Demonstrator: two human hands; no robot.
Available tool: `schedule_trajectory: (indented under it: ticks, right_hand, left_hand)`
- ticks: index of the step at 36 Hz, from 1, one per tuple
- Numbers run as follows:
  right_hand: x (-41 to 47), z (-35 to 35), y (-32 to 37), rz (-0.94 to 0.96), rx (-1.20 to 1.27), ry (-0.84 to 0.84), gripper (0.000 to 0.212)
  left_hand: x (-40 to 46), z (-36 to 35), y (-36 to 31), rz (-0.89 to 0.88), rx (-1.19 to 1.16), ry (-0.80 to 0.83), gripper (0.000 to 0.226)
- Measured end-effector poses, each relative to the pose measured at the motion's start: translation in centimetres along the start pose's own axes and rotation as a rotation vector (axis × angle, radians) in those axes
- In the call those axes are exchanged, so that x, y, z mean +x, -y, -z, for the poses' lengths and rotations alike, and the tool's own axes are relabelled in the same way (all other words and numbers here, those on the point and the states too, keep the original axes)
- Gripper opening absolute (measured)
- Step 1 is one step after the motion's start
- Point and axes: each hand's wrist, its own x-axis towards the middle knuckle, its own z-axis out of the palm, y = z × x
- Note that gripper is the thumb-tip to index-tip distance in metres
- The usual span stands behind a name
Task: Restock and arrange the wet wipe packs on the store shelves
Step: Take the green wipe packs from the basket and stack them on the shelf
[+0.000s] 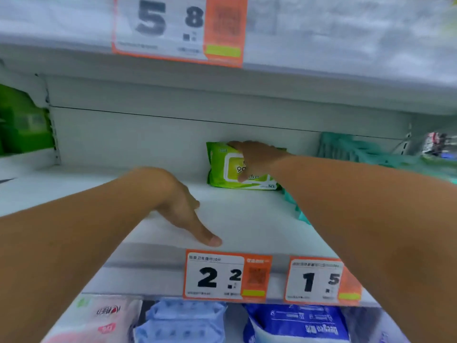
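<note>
Toward the back of the middle shelf [235, 219], the right hand [257, 159] has its grip closed over the green wipe pack [222, 173], best squared against the wall, while the left hand [183, 206] rests open, holding nothing.

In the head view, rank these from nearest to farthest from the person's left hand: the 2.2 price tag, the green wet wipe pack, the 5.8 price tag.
Measured from the left hand, resting on the middle shelf:
1. 2.2 price tag: on the shelf edge just below the fingertips.
2. Green wet wipe pack: deeper on the same shelf, to the right, under the right hand.
3. 5.8 price tag: on the shelf edge above.
</note>
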Motion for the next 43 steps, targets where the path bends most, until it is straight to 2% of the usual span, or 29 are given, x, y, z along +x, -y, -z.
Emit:
schedule_trajectory:
  ticks: [8, 12, 14, 16, 19, 20, 21, 22, 23, 24, 26, 28, 29, 32, 34, 37, 39, 41, 43]
  right_hand:
    - [1.2, -0.9, -1.1, 0.009, -0.010, -0.019, 0.109]
    - [-3.1, 1.0, 1.6, -0.057, -0.054, -0.014, 0.079]
    - [-7.9, 2.6, 3.3, 0.000, -0.058, -0.081, 0.058]
    - [-13.8, 3.6, 5.5, 0.082, 0.003, -0.208, 0.044]
    - [-23.2, 2.1, 8.7, 0.095, 0.237, -0.541, 0.034]
    - [-26.2, 0.7, 9.9, 0.108, 0.362, -0.628, 0.031]
    - [-29.1, -1.0, 11.5, 0.135, 0.478, -0.677, 0.028]
    - [-31.9, -2.9, 13.2, 0.155, 0.547, -0.662, 0.025]
    - [-34.3, -5.3, 14.8, 0.169, 0.585, -0.584, 0.022]
    - [-36.4, -8.0, 16.2, 0.184, 0.592, -0.450, 0.021]
    - [-40.4, -14.0, 18.3, 0.211, 0.471, -0.057, 0.025]
    - [-44.6, -19.1, 19.0, 0.175, 0.430, 0.265, 0.036]
    - [-46.4, -20.9, 18.9, 0.116, 0.467, 0.334, 0.041]
    - [-50.0, -23.4, 17.8, -0.064, 0.516, 0.339, 0.054]
    - [-50.5, -23.6, 17.4, -0.134, 0.499, 0.388, 0.064]
    - [-49.6, -23.3, 17.2, -0.191, 0.527, 0.571, 0.083]
    - [-49.0, -23.1, 17.6, -0.202, 0.537, 0.696, 0.103]
    - [-48.8, -23.3, 18.2, -0.232, 0.540, 0.758, 0.121]
    - [-48.6, -23.8, 19.0, -0.272, 0.497, 0.766, 0.126]
  left_hand:
    - [0.8, 0.2, -0.2, 0.012, -0.077, 0.032, 0.111]
    - [-1.0, -0.3, -0.2, -0.012, -0.108, -0.006, 0.098]
    - [-2.4, -1.5, 0.0, -0.106, -0.072, -0.218, 0.074]
    - [-4.8, -4.0, 0.2, -0.270, -0.083, -0.566, 0.046]
    - [-9.4, -10.7, 0.0, -0.426, -0.433, -1.160, 0.032]
    - [-10.9, -13.9, -0.4, -0.456, -0.576, -1.280, 0.028]
    - [-11.8, -17.5, -0.8, -0.452, -0.677, -1.307, 0.027]
    - [-12.3, -21.6, -1.2, -0.430, -0.732, -1.225, 0.027]
    - [-12.4, -26.0, -1.6, -0.394, -0.735, -1.062, 0.027]
    - [-12.6, -30.2, -2.0, -0.347, -0.710, -0.865, 0.030]
    - [-13.0, -37.7, -2.3, -0.283, -0.655, -0.509, 0.037]
    - [-14.0, -42.8, -2.5, -0.275, -0.674, -0.289, 0.036]
    - [-14.7, -44.3, -2.5, -0.289, -0.710, -0.223, 0.032]
    - [-16.5, -46.1, -2.2, -0.309, -0.792, -0.164, 0.025]
    - [-17.1, -46.5, -1.4, -0.295, -0.731, -0.136, 0.035]
    - [-17.8, -46.6, -0.7, -0.252, -0.670, 0.022, 0.059]
    - [-17.9, -46.4, -0.9, -0.197, -0.731, 0.112, 0.071]
    - [-17.7, -45.7, -1.6, -0.121, -0.827, 0.131, 0.079]
    - [-17.2, -45.0, -2.3, -0.052, -0.932, 0.125, 0.073]
